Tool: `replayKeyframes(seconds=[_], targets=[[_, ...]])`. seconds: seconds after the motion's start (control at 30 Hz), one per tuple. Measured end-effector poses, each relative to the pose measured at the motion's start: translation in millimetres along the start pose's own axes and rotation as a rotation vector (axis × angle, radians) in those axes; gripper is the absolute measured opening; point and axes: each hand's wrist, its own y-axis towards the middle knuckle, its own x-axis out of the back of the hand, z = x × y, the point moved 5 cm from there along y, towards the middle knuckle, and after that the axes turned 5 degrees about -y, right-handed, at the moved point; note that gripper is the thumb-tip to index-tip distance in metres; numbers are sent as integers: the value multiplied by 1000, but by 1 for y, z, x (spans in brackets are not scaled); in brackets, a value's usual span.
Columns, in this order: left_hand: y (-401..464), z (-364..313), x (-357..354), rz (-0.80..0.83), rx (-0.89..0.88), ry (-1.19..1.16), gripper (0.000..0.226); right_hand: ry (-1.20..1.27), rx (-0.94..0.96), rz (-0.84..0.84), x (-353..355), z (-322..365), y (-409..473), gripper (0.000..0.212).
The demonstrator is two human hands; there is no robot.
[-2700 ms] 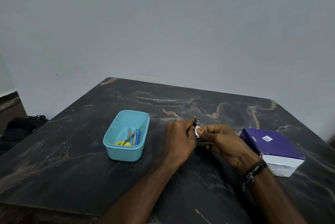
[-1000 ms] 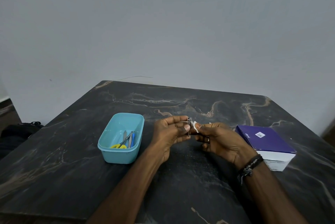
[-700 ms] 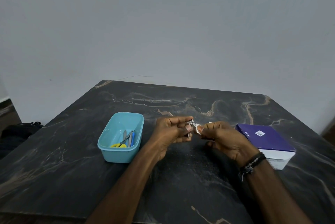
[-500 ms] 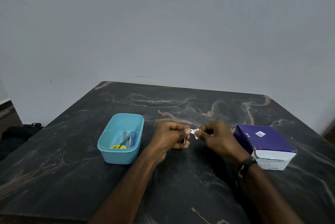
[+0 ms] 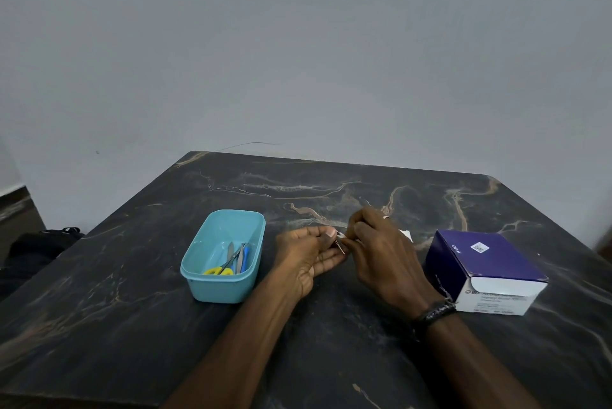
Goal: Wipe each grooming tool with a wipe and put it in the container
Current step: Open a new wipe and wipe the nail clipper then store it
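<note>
Pinching a thin metal tool point(image 5: 340, 247), left hand point(image 5: 309, 254) fingers clamp it; right hand point(image 5: 381, 251) fingers pinch wipe point(image 5: 341, 235). Risk: tool slips onto desk point(image 5: 132, 326) w/ hard rubbing.

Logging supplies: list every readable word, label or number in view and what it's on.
"BD": white front face of the purple box, at its left end.
Rest of that face: lines of print, too blurred to read.
White sticker on the box top: a code, unreadable.
Small white mark near the top's left edge: too small to read.
Container and table: no text.
</note>
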Motion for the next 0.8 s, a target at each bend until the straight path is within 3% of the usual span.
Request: replayKeyframes(seconds=[0.23, 0.47, 0.57, 0.8], targets=[[4, -6, 5, -55, -49, -86, 4, 137, 48, -8, 2, 3, -1, 13], [6, -11, 5, -50, -104, -114, 12, 230, -104, -74, 7, -12, 0, 9], [6, -10, 5, -48, -111, -82, 11, 351, -288, -60, 7, -17, 0, 8], [2, -8, -1, -40, -171, 52, 11, 860, -733, 223, -8, -20, -9, 17]])
